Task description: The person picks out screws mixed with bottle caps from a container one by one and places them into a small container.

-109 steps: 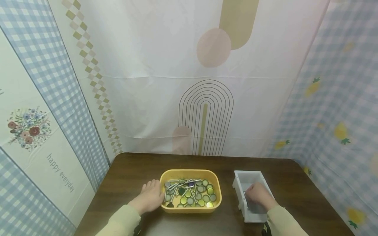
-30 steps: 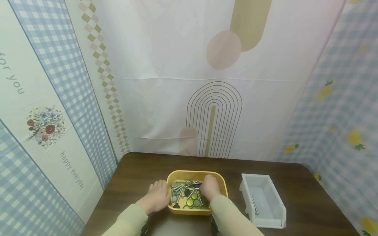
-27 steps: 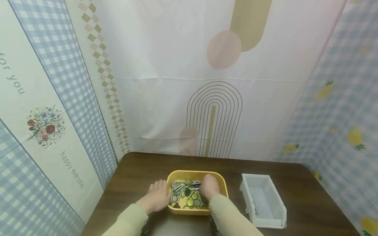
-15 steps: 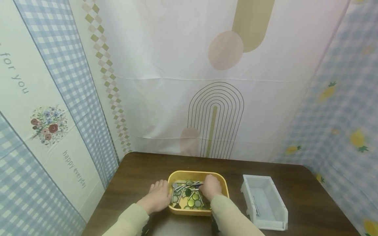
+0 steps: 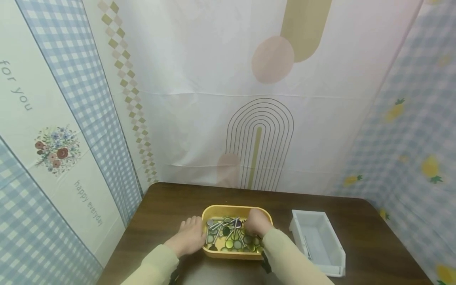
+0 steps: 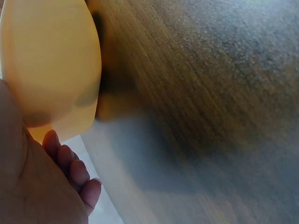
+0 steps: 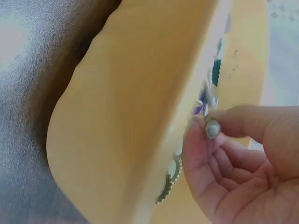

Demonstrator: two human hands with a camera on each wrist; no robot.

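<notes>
Left of the yellow tub (image 5: pixel 233 256), the left hand (image 5: pixel 187 237) is laid against the wall, fingers loosely extended, nothing gripped. Inside the tub, caps (image 5: pixel 229 244) and rods (image 5: pixel 233 221) are jumbled together. At its right end, what looks like a rod (image 7: pixel 213 129), seen end-on, is pinched by thumb and index of the right hand (image 5: pixel 257 222). Farther right, one rod is held in the white bin (image 5: pixel 322 241), set on the surface (image 5: pixel 167 202). Pinched rod could be dropped if the small hold slips; caps could be flicked out if snagged.
</notes>
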